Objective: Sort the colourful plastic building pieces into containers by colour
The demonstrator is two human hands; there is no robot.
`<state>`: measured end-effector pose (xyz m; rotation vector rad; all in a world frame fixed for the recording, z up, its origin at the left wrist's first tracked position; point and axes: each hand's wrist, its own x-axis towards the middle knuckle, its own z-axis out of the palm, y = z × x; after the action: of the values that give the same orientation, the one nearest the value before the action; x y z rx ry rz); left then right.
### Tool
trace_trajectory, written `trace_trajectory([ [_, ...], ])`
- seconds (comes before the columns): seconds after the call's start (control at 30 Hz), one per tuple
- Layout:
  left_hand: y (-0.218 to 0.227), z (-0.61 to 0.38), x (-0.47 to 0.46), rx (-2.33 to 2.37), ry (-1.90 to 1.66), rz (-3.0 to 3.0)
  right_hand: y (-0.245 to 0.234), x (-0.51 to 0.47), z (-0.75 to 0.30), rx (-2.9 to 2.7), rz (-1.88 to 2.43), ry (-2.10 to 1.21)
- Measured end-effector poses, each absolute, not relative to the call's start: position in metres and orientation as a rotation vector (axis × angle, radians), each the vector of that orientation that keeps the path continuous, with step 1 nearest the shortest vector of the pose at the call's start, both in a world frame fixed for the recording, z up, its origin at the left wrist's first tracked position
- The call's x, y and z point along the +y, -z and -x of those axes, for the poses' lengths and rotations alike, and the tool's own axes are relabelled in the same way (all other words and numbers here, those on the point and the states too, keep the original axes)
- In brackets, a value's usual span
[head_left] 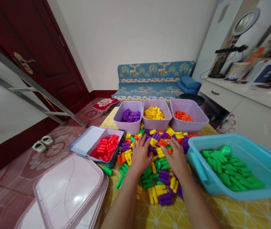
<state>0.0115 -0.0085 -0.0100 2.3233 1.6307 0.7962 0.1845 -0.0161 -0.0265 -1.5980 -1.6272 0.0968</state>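
Both my hands rest on a mixed pile of plastic toy building blocks [149, 174] in purple, yellow, green, orange and red. My left hand [140, 156] lies over the pile's left part, its fingers apart and pointing forward. On the right part, my right hand [175, 156] has its fingers spread as well. Neither hand is seen holding a block, though the fingertips touch the blocks and the palms are hidden. Behind the pile stand three lilac bins with purple blocks [131, 115], yellow blocks [154, 113] and orange blocks [183, 116].
At the left is a container of red blocks [105, 148]; at the right, a turquoise tub [202, 141] holds green blocks [231, 168]. Clear lids [71, 187] lie stacked at the front left. A yellow patterned cloth [147, 214] covers the table. Beyond it stands a blue sofa [147, 87].
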Motion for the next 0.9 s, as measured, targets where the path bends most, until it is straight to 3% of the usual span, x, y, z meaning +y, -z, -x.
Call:
trace_trajectory([
  [0.47,0.008,0.000,0.000,1.527,-0.782,-2.338,0.019,-0.020,-0.172,-1.775,1.448,-0.050],
  [0.77,-0.002,0.009,0.003,1.263,-1.188,-2.089,0.012,-0.028,-0.158,-1.817,1.387,-0.306],
  [0.9,-0.012,0.009,-0.002,1.247,-1.187,-2.013,0.007,-0.031,-0.148,-1.729,1.363,-0.444],
])
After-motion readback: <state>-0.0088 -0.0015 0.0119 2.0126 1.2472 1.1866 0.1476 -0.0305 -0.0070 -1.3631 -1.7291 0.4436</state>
